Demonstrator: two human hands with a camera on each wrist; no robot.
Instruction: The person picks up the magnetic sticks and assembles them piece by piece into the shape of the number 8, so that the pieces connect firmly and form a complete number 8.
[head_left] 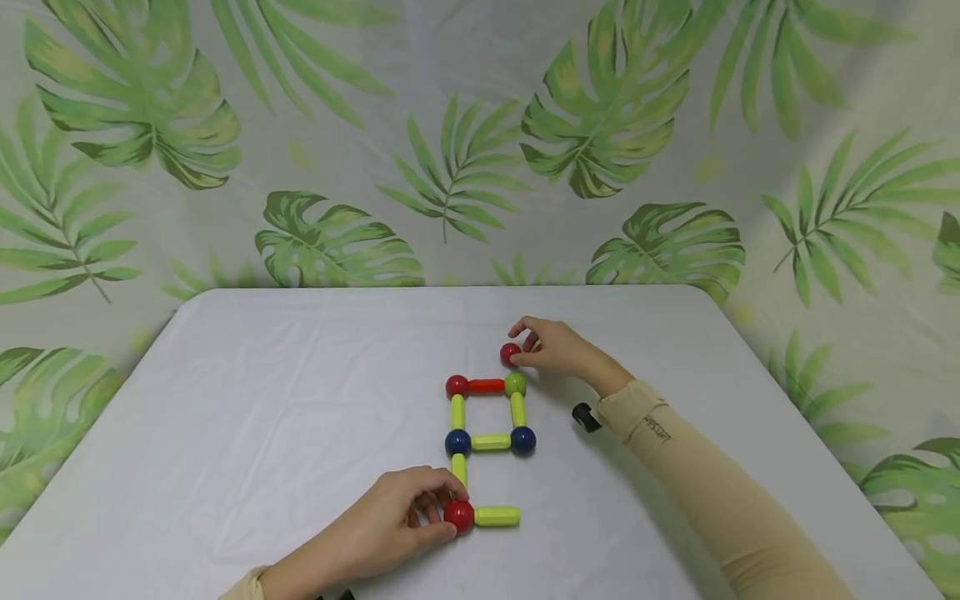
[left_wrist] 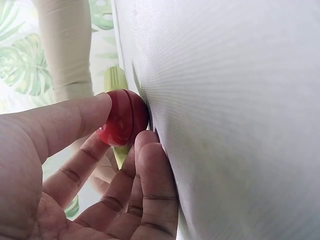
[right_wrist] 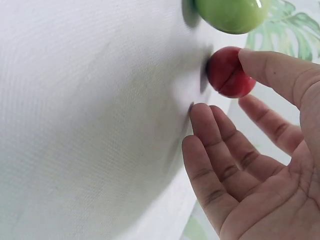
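Observation:
A flat figure of magnetic toy rods and balls lies on the white table. My left hand (head_left: 408, 508) pinches the red ball (head_left: 459, 517) at its near left corner between thumb and index finger. From that ball a yellow-green rod (head_left: 497, 517) extends right and another (head_left: 459, 472) leads away to a blue ball (head_left: 457, 442). Beyond the far green ball (head_left: 515, 383), my right hand (head_left: 553, 346) holds a separate red ball (right_wrist: 231, 72), its thumb against one side and index fingertip at the edge. The right hand's other fingers are spread beside the ball, over the cloth.
The upper part of the figure is a closed square, with a red rod (head_left: 487, 386) across its far side and a second blue ball (head_left: 522, 440) at its right. A small black object (head_left: 586, 417) shows beside the right sleeve. Leaf-patterned cloth (head_left: 450, 183) hangs behind the table.

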